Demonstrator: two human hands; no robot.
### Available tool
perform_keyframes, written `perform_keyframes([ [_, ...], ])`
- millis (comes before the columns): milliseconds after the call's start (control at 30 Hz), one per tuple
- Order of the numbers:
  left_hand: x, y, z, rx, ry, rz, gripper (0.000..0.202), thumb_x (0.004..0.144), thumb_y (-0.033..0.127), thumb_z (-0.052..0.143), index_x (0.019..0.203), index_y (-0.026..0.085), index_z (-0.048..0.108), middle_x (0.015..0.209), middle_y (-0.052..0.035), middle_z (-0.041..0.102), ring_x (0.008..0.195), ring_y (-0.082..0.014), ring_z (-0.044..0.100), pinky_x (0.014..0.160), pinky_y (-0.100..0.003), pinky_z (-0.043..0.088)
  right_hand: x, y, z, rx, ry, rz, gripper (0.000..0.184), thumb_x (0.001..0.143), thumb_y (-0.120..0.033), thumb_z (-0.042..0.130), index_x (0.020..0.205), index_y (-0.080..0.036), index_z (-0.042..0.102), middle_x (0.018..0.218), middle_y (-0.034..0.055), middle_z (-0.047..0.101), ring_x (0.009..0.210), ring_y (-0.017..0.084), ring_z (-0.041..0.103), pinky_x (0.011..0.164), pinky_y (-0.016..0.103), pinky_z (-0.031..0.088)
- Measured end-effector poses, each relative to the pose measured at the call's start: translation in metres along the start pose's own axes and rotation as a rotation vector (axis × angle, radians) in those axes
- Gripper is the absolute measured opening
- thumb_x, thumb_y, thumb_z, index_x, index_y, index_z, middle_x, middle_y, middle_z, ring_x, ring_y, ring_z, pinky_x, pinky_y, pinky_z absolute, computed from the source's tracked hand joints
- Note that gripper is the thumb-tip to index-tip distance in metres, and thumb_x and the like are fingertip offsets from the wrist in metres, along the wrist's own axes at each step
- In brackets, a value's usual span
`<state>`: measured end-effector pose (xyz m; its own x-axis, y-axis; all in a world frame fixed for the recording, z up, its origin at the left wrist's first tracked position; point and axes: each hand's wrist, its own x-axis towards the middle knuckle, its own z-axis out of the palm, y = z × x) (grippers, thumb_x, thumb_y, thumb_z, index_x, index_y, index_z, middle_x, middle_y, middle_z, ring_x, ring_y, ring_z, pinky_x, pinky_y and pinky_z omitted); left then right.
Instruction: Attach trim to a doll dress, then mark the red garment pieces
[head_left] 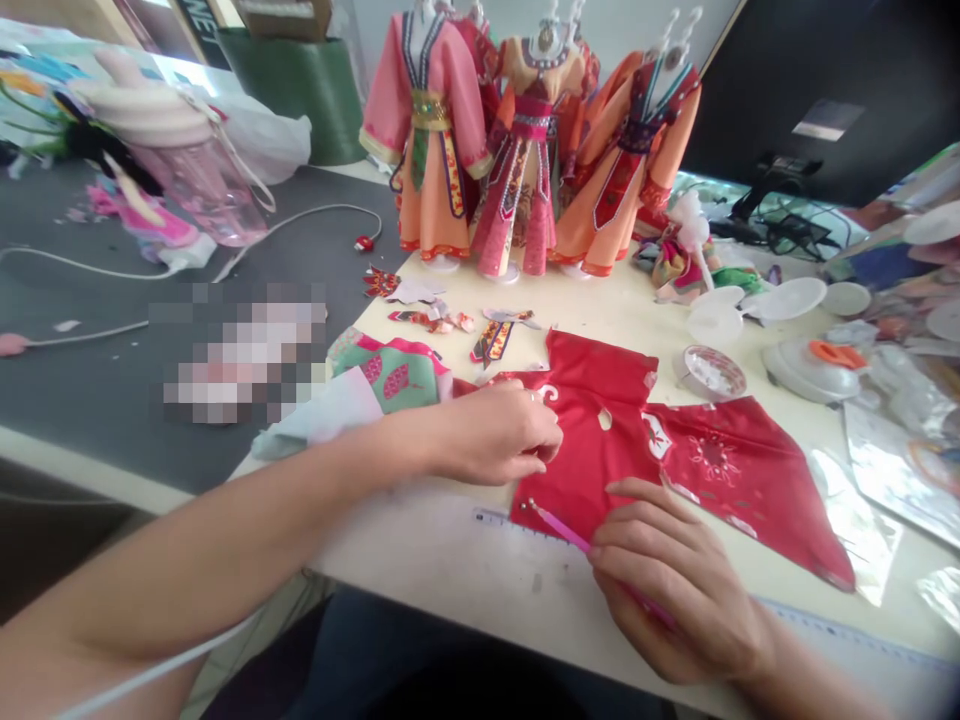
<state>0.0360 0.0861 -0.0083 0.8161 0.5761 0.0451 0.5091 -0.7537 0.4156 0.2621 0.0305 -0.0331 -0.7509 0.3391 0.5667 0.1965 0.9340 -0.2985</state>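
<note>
A small red doll-sized garment (577,445) with white and gold decoration lies flat across the pale table. My left hand (499,432) rests over its left part, fingers curled and thumb close to them; whatever lies between the fingertips is too small or hidden to make out. In my right hand (667,570) is a slim pink pen-like tool (562,528), its tip over the lower left edge of the cloth. Tiny shiny beads (528,505) show by that tip. Partly under the garment, a ruler (525,528) shows along the near side.
Several dressed doll stands (525,150) stand at the back. A round dish of small white bits (711,372) is right of the garment. Green patterned fabric (397,375) and cut scraps (495,335) lie left and behind. A monitor (825,90) and a pink bottle (199,175) stand farther off.
</note>
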Motion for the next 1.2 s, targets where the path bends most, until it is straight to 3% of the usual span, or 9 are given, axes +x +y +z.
perform_keyframes([
  [233,-0.001,0.001,0.0,-0.094,-0.122,-0.017,0.013,0.079,0.007,0.057,0.071,0.015,0.062,0.075,0.0006,0.064,0.072,-0.0121,0.055,0.075,-0.028,0.039,0.001,0.0,0.0,-0.003,0.001,0.007,0.022,0.068,0.001,0.055,0.086,-0.01,0.059,0.074,0.005,0.064,0.068,0.014,0.058,0.084,0.044,0.049],
  [500,0.0,-0.001,0.005,-0.065,-0.115,-0.008,0.012,0.077,0.007,0.056,0.071,0.016,0.061,0.075,0.0002,0.065,0.073,-0.0131,0.055,0.076,-0.029,0.038,0.001,-0.003,-0.012,-0.007,0.053,0.02,0.022,0.065,0.003,0.054,0.082,-0.01,0.059,0.07,0.0052,0.062,0.066,0.015,0.058,0.079,0.043,0.051],
  [833,0.001,-0.001,0.005,-0.035,-0.141,-0.023,0.016,0.077,0.005,0.054,0.066,0.015,0.057,0.072,0.0005,0.062,0.067,-0.0117,0.051,0.073,-0.029,0.037,-0.001,-0.001,-0.004,-0.001,-0.001,-0.017,0.022,0.067,0.001,0.054,0.085,-0.01,0.06,0.072,0.0056,0.064,0.067,0.015,0.059,0.08,0.044,0.051],
  [1200,0.001,-0.001,0.008,-0.028,-0.111,-0.018,0.01,0.08,0.009,0.056,0.072,0.014,0.059,0.074,0.0006,0.063,0.071,-0.0121,0.053,0.076,-0.03,0.035,0.0,-0.006,-0.016,-0.014,0.011,0.021,0.022,0.065,0.002,0.052,0.081,-0.012,0.059,0.069,0.0041,0.062,0.065,0.016,0.058,0.077,0.044,0.053],
])
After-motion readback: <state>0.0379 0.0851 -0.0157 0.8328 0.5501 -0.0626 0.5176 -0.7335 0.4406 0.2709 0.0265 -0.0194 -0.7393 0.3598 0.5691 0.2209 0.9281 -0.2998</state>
